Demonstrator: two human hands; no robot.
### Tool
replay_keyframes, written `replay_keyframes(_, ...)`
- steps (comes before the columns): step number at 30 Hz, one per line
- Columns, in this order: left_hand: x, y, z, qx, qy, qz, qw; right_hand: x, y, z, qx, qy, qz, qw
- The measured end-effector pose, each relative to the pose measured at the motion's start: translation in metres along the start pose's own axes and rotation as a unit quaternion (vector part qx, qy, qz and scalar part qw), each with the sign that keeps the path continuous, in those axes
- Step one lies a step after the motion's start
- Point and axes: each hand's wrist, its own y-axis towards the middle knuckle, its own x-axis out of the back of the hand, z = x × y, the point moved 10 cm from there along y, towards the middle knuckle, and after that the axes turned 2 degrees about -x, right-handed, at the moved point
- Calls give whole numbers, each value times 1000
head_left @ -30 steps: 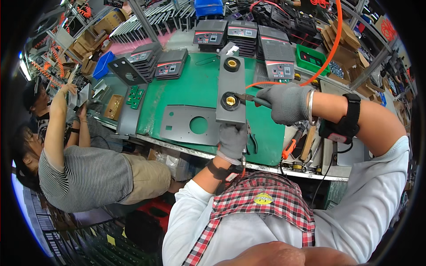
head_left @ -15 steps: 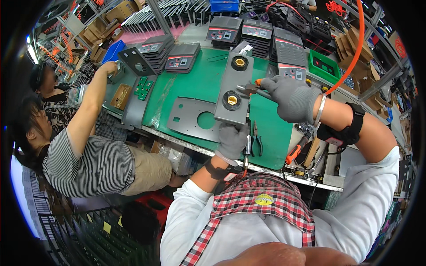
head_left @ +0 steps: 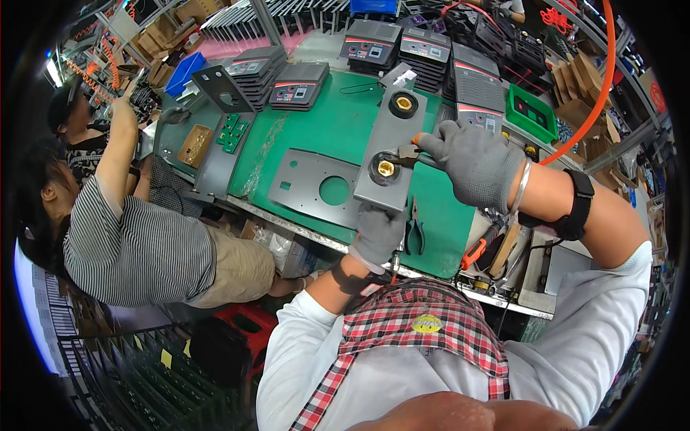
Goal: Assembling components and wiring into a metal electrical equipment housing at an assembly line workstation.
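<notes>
My left hand (head_left: pixel 379 233), in a grey glove, is closed on the near end of a long grey metal panel (head_left: pixel 374 188). The panel carries two round black sockets with brass centres, a near one (head_left: pixel 384 169) and a far one (head_left: pixel 403 105). My gloved right hand (head_left: pixel 478 161) grips pliers (head_left: pixel 408 154) with an orange handle end. Their jaws are at the right rim of the near socket; whether they touch it I cannot tell. Left of the panel lies a flat grey plate (head_left: pixel 305 188) with a large round hole. A second pair of pliers (head_left: pixel 415 228) rests to the right of my left hand.
Stacked grey device covers (head_left: pixel 424 54) line the far side of the green mat (head_left: pixel 287 129). A green tray (head_left: pixel 530 115) stands far right, below a hanging orange hose (head_left: pixel 600 86). An orange-handled tool (head_left: pixel 474 253) lies near right. A co-worker (head_left: pixel 144 237) stands at the left.
The plier jaws have moved down and left, closer to the near socket. My left hand stays at the panel's near end. The co-worker's raised arm has swung left.
</notes>
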Motion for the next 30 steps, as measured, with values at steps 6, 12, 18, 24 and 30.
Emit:
replay_keyframes(6, 6, 2, -8, -55, 5, -23, 998, -1, 9, -1, 10, -75, 56, 996)
replay_keyframes(12, 8, -1, -11, -84, -39, -39, 995, -5, 9, 13, 78, 91, 116, 986)
replay_keyframes(18, 2, 0, 1, -40, -35, 8, 999, 17, 5, -24, -23, 52, 18, 998)
replay_keyframes(24, 4, 1, -10, -83, -57, -9, 995, 11, 0, -14, 24, -32, -47, 998)
replay_keyframes(30, 0, 1, -11, -89, -77, 18, 993, 27, -2, 6, 99, -98, -211, 968)
